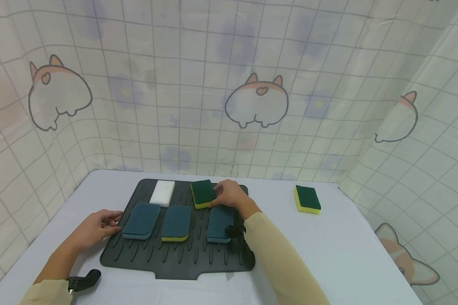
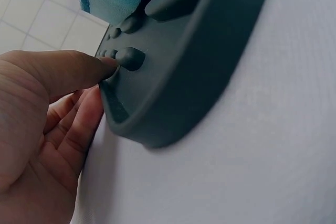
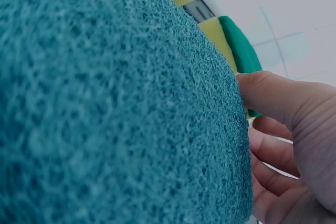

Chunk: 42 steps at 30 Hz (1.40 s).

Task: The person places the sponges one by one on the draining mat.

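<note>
A dark grey ridged draining mat (image 1: 149,259) lies on the table with sponges on it. At its left edge, my left hand (image 1: 95,228) pinches the rim; in the left wrist view the thumb (image 2: 79,69) is on the rim, the fingers outside it. My right hand (image 1: 230,194) holds the right side of a green-and-yellow sponge (image 1: 203,192) at the mat's back. In front of it lie a blue sponge (image 1: 218,220), a blue-and-yellow sponge (image 1: 177,222) and another blue sponge (image 1: 142,220). A white sponge (image 1: 162,193) sits at the back left.
Another green-and-yellow sponge (image 1: 307,199) lies on the white tabletop (image 1: 328,254), to the right of the mat. A tile-patterned curtain (image 1: 198,84) with cartoon dogs stands behind and beside the table.
</note>
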Motion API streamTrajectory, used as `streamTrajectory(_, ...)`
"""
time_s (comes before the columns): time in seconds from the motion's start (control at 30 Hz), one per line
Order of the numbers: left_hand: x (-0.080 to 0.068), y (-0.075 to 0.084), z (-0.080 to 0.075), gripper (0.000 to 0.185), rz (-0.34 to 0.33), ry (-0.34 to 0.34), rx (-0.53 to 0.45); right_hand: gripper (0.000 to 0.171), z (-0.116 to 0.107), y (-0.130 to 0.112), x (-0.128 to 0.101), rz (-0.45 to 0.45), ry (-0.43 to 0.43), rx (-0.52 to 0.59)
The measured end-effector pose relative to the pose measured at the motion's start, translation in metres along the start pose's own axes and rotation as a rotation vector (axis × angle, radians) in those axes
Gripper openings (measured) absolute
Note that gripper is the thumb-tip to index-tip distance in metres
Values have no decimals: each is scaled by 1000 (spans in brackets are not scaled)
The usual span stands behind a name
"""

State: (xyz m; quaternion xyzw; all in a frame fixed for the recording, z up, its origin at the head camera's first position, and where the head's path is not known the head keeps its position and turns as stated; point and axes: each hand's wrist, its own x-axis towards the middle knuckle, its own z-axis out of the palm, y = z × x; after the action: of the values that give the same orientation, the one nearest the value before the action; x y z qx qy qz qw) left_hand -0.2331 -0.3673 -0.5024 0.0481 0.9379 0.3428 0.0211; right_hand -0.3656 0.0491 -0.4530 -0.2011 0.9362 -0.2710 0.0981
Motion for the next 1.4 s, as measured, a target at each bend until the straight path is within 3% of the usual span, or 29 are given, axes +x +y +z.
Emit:
streamTrajectory(0.5,0,1,0,56,4,4,0,54,1,-13,-4,54,-9,6)
streamTrajectory(1.4,0,0,0,55,13,10,1,27,10,-19,-5,30,-28,-7)
